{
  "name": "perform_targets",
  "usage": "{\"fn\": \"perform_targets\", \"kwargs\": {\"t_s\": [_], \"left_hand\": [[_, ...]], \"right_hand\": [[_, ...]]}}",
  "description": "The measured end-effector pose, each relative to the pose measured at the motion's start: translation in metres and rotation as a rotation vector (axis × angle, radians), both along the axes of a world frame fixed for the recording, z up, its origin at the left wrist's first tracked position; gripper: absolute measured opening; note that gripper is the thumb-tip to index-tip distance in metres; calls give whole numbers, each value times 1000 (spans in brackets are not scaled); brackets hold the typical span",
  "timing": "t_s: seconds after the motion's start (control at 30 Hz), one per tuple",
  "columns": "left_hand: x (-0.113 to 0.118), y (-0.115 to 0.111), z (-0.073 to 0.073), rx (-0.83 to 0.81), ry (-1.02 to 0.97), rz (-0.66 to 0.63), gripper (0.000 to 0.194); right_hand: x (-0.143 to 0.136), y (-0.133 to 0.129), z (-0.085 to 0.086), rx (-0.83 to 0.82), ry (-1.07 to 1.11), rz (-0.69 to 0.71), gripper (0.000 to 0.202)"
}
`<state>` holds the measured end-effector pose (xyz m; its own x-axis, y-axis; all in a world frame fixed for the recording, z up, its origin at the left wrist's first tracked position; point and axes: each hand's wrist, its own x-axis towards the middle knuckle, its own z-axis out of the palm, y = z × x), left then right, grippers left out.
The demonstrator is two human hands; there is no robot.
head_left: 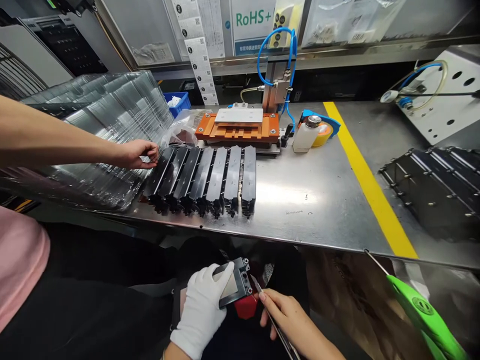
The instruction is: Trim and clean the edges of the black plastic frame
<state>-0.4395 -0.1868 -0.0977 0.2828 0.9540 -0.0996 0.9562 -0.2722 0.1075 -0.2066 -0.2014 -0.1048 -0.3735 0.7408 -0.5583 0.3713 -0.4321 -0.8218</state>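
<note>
My left hand (204, 305), in a white glove, grips a black plastic frame (235, 282) with a beige panel inside it, held over my lap below the bench edge. My right hand (283, 312) is bare and closed round a slim metal knife (275, 327). The knife's pointed tip is close to the small posts at the frame's right end; whether it touches them I cannot tell. Beneath the frame shows a red object (246, 306), mostly hidden. In front of my hands, a row of several long black plastic parts (204, 175) stands on the metal bench (288, 200).
A co-worker's hand (140, 153) reaches in from the left to the row's end, beside stacked clear trays (112, 115). Behind the row is an orange fixture (240, 127), with a white bottle (306, 134) nearby. A green-handled tool (423, 307) and black parts (435, 185) lie right.
</note>
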Motion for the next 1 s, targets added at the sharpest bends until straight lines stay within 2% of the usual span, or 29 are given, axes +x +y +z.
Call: {"fn": "perform_targets", "kwargs": {"t_s": [0.13, 0.3, 0.47, 0.57, 0.7, 0.8, 1.0], "left_hand": [[6, 7, -7, -11, 54, -107, 86], [14, 15, 1, 8, 144, -208, 87], [21, 21, 7, 12, 191, -275, 85], [22, 21, 6, 0, 204, -275, 82], [18, 19, 4, -42, 187, -255, 87], [14, 16, 5, -99, 141, -236, 92], [12, 14, 15, -138, 80, -200, 85]], "right_hand": [[0, -4, -7, -117, 25, -50, 46], [-3, -7, -20, -173, 55, -162, 49], [-18, -16, -33, -336, 184, -260, 69], [-27, -21, -32, -436, 287, -322, 77], [-20, -17, -24, -478, 360, -398, 73], [2, -10, -23, -242, 263, -305, 73], [38, -2, -27, 761, -414, 18, 40]]}}
